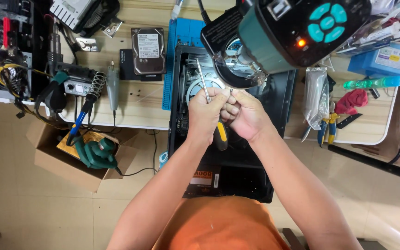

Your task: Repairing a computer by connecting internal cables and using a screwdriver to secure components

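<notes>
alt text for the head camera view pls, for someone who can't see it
Seen from above, a person's left hand grips a screwdriver with a yellow-and-black handle while the right hand pinches something small beside it, over an open black computer case. A hard drive and soldering iron lie on the wooden bench.

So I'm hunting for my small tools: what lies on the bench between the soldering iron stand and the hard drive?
In the head view, a grey pen-shaped tool lies between the soldering iron stand and the hard drive.

A: Bright, even light overall; soft shadows fall under the worktop (135,104) edge onto the floor.
B: The magnifier lamp (283,32) up close looks blurred, and the edges bend wide-angle.
</notes>
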